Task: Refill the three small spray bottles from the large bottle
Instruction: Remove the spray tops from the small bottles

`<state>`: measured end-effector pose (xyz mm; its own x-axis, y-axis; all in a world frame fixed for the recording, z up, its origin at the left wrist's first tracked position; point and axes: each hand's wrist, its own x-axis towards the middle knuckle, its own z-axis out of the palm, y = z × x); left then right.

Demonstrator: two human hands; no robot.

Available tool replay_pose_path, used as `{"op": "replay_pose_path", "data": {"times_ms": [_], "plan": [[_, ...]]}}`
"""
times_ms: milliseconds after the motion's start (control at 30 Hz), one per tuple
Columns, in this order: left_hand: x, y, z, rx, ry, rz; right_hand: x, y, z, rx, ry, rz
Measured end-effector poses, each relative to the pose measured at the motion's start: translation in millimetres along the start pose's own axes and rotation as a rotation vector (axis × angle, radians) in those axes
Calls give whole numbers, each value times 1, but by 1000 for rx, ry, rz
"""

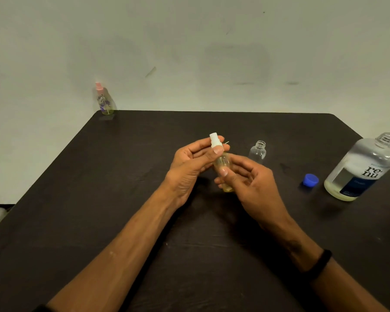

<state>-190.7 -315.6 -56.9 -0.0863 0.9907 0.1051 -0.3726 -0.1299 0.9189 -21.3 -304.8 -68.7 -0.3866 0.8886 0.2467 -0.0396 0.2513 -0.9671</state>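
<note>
A small clear spray bottle [222, 164] holding yellowish liquid is upright between my hands over the middle of the table. My right hand [254, 185] grips its body. My left hand [194, 163] pinches its white spray top [215, 140], which sits on the bottle's neck. A second small bottle [258, 152], clear and without a top, stands just behind my right hand. A third small bottle [105, 100] with a pink top stands at the far left corner. The large clear bottle [363, 167] stands uncapped at the right with a little yellowish liquid at its bottom.
The large bottle's blue cap [310, 180] lies on the dark table [99, 199] to the left of that bottle. A pale wall rises right behind the table's far edge. A black band circles my right wrist.
</note>
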Motion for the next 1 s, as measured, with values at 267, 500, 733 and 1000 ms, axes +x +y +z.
{"op": "replay_pose_path", "data": {"times_ms": [267,500,733,1000], "plan": [[0,-3,5,5,136,24,-2,2,2,-169,90,-112],[-2,1,0,20,-80,-66,0,1,1,0,88,-2],[2,-3,-4,38,-4,-34,1,3,0,-6,80,1],[5,3,-11,-12,85,39,0,7,2,-131,101,-51]]}}
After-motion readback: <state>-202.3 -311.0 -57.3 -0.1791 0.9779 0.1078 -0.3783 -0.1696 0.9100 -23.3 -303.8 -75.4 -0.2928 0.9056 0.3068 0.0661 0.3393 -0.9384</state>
